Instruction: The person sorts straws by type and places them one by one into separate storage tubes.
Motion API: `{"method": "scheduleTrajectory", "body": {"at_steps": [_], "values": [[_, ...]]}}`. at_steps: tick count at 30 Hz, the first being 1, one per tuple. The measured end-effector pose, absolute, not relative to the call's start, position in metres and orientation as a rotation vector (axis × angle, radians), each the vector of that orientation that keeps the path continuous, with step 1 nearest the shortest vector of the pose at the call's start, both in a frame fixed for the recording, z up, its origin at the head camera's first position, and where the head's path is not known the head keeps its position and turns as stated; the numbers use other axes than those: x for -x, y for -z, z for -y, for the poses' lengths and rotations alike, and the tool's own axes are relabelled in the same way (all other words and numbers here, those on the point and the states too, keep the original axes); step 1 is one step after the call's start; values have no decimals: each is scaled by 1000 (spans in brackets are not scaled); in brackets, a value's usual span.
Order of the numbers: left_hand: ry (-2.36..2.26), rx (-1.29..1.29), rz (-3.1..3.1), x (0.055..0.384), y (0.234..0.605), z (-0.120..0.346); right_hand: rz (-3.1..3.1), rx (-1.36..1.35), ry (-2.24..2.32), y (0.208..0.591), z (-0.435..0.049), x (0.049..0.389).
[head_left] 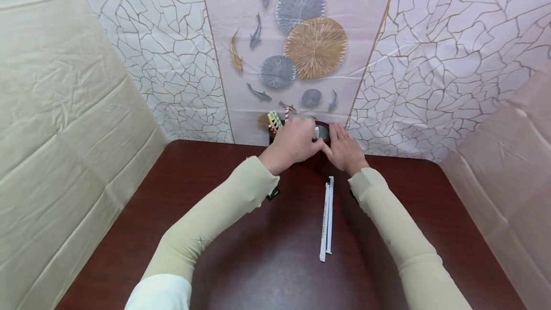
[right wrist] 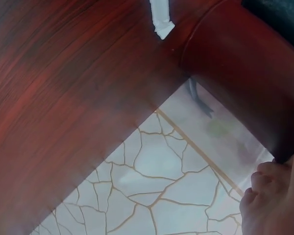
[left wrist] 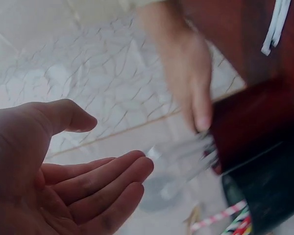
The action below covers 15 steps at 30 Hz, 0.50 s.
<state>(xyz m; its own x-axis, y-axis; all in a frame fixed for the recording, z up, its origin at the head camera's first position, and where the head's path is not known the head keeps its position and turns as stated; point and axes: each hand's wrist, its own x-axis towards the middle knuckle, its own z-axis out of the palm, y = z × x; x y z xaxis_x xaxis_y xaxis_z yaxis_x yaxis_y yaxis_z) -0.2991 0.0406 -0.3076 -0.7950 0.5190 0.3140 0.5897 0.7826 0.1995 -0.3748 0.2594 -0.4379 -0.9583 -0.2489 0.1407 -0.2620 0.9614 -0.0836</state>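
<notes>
My left hand (head_left: pixel 297 138) is beside a dark red holder (right wrist: pixel 235 58) at the back of the table; in the left wrist view its thumb and fingers are parted around nothing. Blurred pale sticks (left wrist: pixel 186 169) rise from the holder near those fingertips; their kind is unclear. My right hand (head_left: pixel 344 149) holds the holder's right side at the rim, thumb toward the front. Striped straws (head_left: pixel 275 119) in yellow, green and red stand in the holder's left part. The hands cover much of the holder in the head view.
Two long, thin white paper-wrapped sticks (head_left: pixel 325 221) lie on the dark wooden table (head_left: pixel 258 271), in front of the holder. A small black object (head_left: pixel 273 193) shows beside my left sleeve. Patterned cloth (head_left: pixel 181 37) hangs right behind the table's back edge.
</notes>
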Motion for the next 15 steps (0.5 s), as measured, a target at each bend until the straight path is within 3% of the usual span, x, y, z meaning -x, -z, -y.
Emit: {"method": "scheduleTrajectory", "body": {"at_steps": [15], "values": [[570,883,3099,281,425,-66,2958,-397,-294,426,-257,380]]}}
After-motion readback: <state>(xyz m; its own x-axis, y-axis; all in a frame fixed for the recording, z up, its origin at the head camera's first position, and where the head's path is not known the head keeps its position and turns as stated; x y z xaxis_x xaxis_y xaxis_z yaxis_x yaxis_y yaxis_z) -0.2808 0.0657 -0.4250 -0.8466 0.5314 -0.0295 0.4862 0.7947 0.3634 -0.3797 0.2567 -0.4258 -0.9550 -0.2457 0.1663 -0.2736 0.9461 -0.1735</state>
